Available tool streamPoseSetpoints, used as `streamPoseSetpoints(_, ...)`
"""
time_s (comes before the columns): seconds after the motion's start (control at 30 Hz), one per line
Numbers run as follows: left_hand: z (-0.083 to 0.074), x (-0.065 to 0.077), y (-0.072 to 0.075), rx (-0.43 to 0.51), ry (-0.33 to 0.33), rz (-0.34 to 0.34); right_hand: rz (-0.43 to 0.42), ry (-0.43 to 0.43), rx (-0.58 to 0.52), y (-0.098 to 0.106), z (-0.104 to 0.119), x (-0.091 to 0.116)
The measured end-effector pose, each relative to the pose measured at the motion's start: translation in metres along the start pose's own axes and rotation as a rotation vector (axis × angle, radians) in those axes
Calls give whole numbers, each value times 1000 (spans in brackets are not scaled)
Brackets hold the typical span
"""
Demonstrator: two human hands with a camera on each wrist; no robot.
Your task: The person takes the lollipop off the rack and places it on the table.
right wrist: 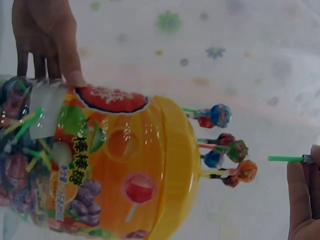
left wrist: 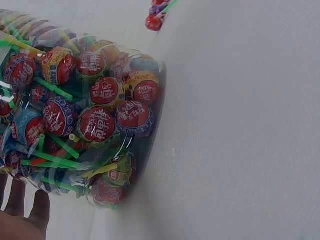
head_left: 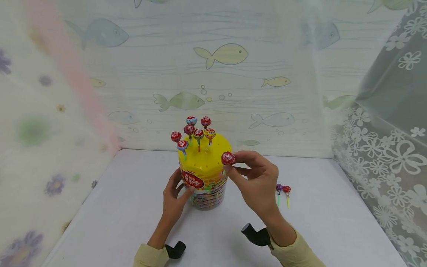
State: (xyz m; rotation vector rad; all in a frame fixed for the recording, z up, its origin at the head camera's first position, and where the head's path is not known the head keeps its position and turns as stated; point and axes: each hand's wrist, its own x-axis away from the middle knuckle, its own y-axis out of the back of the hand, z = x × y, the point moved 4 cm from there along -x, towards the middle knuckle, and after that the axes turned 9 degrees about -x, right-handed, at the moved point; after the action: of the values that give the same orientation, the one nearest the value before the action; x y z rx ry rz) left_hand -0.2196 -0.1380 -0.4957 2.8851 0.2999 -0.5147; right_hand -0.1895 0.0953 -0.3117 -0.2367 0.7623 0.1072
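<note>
A clear plastic jar (head_left: 209, 198) packed with wrapped lollipops stands upright under a yellow lid (head_left: 218, 148). My left hand (head_left: 175, 198) holds the jar's left side, thumb on the front near the red label (head_left: 191, 180). Between the thumb and fingers of my right hand (head_left: 258, 181) is a red-wrapped lollipop (head_left: 228, 158), overlapping the lid's right edge in the head view. Its green stick (right wrist: 284, 158) points at the lid in the right wrist view, apart from it. Several lollipops (head_left: 198, 134) stand stick-down in the lid, mostly at its back and left.
On the white table (head_left: 317, 222), right of the jar, lie a purple lollipop (head_left: 279, 188) and a red lollipop (head_left: 286, 190). A fish-patterned curtain (head_left: 227, 92) hangs behind, with flowered curtains at the left and right. Black curved pieces (head_left: 256, 235) sit at both wrists.
</note>
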Motion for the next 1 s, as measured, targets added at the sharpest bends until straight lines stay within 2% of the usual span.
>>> streamPoseSetpoints(0.23,0,1,0,3,-1,5,-9,-39,-84,24,-9,6)
streamPoseSetpoints(0.57,2,1,0,-2,-3,7,-72,-151,-57,54,-25,24)
streamPoseSetpoints(0.73,1,1,0,-6,-5,8,-86,-258,24,76,-42,35)
streamPoseSetpoints(1.0,1,0,1,-7,-14,14,-125,-437,49,106,-69,57)
